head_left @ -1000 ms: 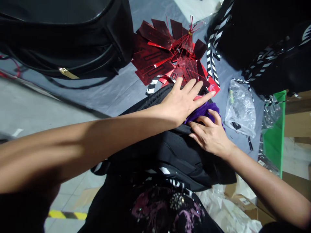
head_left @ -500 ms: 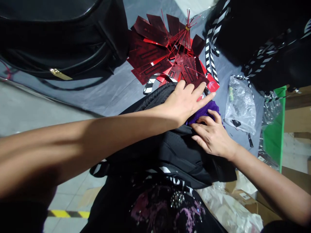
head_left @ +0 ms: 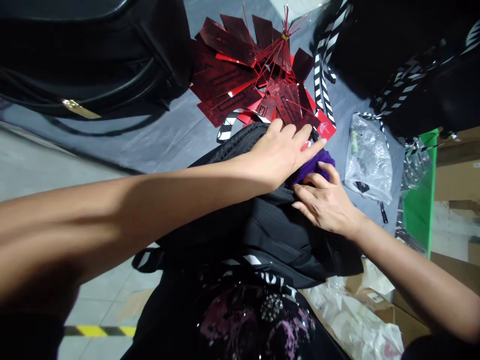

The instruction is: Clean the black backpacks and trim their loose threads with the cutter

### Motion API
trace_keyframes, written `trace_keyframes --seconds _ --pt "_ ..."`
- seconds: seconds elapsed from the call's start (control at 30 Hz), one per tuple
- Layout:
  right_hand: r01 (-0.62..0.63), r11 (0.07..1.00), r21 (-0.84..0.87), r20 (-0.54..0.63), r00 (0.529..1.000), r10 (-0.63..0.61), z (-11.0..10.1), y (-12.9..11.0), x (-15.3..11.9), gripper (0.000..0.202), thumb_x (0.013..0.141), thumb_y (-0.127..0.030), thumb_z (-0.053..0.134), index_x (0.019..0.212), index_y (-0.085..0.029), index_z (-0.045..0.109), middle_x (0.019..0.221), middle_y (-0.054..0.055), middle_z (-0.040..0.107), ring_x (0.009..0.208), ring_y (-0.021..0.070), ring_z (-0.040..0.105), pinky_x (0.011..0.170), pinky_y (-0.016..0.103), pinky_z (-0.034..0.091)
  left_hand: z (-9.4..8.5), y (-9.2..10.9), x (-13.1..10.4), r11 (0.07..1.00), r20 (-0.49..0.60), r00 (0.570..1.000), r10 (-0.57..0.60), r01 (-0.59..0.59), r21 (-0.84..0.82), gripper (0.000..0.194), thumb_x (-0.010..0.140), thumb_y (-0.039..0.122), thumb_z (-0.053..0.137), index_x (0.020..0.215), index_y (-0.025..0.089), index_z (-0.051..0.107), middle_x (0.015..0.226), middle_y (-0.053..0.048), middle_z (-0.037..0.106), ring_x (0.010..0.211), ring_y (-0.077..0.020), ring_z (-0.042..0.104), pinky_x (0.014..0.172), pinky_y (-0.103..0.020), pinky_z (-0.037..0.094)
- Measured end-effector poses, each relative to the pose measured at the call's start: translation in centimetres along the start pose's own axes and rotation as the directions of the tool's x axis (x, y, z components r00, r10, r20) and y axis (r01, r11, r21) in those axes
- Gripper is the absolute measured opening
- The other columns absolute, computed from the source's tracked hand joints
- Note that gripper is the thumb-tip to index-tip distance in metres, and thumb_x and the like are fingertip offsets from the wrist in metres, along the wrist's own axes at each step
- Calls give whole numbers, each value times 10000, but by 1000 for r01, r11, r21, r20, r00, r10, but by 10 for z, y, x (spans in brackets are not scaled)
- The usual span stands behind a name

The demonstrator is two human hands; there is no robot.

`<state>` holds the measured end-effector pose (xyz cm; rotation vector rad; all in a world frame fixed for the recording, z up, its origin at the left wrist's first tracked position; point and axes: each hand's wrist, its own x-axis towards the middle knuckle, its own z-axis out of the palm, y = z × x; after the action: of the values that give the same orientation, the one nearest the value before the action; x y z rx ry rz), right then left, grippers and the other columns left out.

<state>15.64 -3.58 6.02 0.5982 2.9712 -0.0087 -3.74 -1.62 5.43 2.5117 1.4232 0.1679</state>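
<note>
A black backpack (head_left: 277, 225) lies across the person's lap against the table edge, its opening facing up and away. Bunched in that opening is a purple fluffy cloth (head_left: 305, 169), partly covered by both hands. My left hand (head_left: 279, 152) reaches over the bag's far rim, fingers bent over it and the little finger stretched beside the cloth. On the near rim, my right hand (head_left: 324, 200) has its fingers curled at the edge, thumb on the black fabric, some fingertips against the purple cloth. What the fingertips press inside is hidden.
A bundle of red hang tags (head_left: 243, 75) on strings lies beyond the bag on the grey table cover (head_left: 150, 145). Black bags stand left (head_left: 93, 60) and right (head_left: 375, 45). A clear plastic bag (head_left: 369, 155), a green bin (head_left: 420, 200) and cardboard boxes (head_left: 408, 320) are at right.
The whole view has shifted slightly, so things appear a little higher and further left. Both hands keep nearly the same hold on the backpack opening.
</note>
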Motion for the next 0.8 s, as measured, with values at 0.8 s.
trace_keyframes --seconds 0.8 --pt "-58 998 -15 -64 996 57 5 -5 4 315 1014 -341 386 1116 -165 626 845 57 721 962 223 538 1111 503 220 -4 -4 -4 995 13 998 63 -64 72 733 891 198 490 1554 258 183 1529 -141 347 1204 -311 460 1016 -448 274"
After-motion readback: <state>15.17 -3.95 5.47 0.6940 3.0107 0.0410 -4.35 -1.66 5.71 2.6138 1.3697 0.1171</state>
